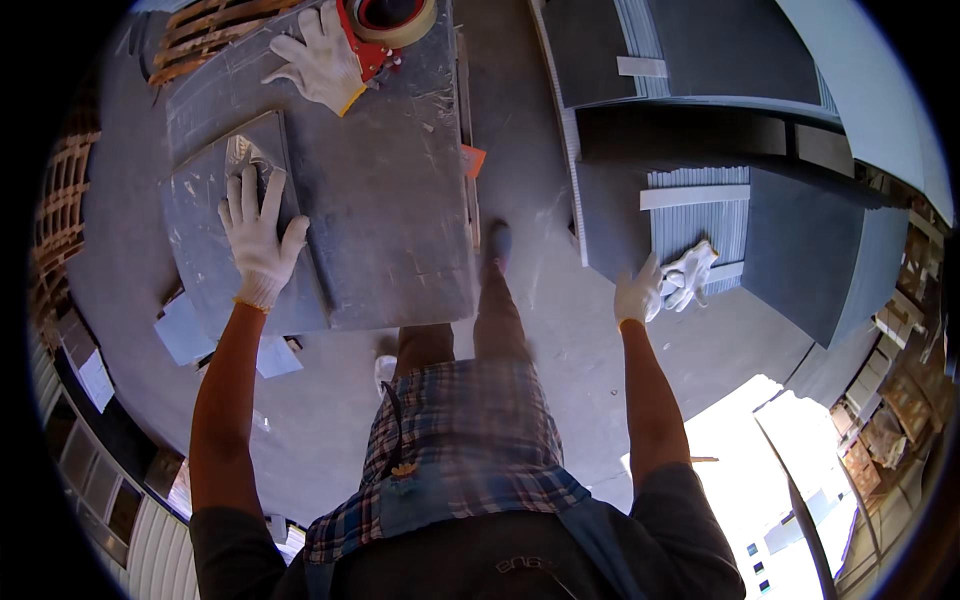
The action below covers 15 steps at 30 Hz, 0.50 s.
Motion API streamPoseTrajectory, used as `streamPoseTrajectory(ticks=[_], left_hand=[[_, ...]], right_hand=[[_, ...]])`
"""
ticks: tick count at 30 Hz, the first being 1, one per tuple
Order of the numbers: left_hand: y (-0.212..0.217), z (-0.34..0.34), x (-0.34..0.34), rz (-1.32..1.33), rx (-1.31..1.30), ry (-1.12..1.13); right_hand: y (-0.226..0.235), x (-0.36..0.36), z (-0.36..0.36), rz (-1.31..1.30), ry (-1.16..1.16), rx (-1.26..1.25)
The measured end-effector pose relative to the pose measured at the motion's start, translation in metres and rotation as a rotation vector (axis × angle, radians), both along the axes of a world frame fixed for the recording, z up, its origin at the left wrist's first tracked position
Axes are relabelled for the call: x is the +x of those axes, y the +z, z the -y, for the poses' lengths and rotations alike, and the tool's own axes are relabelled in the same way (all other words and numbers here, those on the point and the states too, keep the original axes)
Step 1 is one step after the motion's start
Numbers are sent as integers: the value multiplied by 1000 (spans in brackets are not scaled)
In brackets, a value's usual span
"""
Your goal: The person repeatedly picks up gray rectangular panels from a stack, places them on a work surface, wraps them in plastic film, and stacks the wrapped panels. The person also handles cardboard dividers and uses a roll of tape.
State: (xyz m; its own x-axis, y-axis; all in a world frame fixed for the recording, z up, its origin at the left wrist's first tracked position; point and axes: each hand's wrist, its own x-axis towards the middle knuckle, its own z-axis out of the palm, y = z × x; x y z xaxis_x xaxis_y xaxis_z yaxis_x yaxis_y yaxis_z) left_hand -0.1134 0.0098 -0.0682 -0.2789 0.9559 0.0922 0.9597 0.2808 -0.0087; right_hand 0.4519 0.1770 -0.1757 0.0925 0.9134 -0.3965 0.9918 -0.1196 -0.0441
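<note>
Dark shirt (430, 560) faces open aisle (535, 180), left hand (262, 245) flat near panel (292, 302) edge, right hand (635, 296) grip unclear.

A broad grey surface (400, 230), scuffed and wrapped in clear film, stands at the left. Directly on it, near its far end, lies a white glove (325, 70) with a yellow cuff edge, and just beside it a red tape dispenser (372, 58) with a roll of tape (425, 25). Along its left side lies a flat grey panel (297, 305), with crumpled clear plastic (248, 152) at its far end.

At the right, a grey stack (800, 240) carries pale strips (695, 195) and a second, crumpled white glove (690, 275).

The grey floor (555, 350) holds wooden pallets (215, 35) at the far left and pale sheets (184, 330) near the left surface's edge.
</note>
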Motion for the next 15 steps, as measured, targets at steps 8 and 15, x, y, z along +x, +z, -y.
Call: streamPoseTrajectory(ticks=[8, 15], left_hand=[[-2, -1, 0, 17, 40, -28], [-2, 0, 0, 3, 28, -21]], right_hand=[[-18, 5, -17, 109, 50, 42], [-13, 7, -18, 122, 60, -28]])
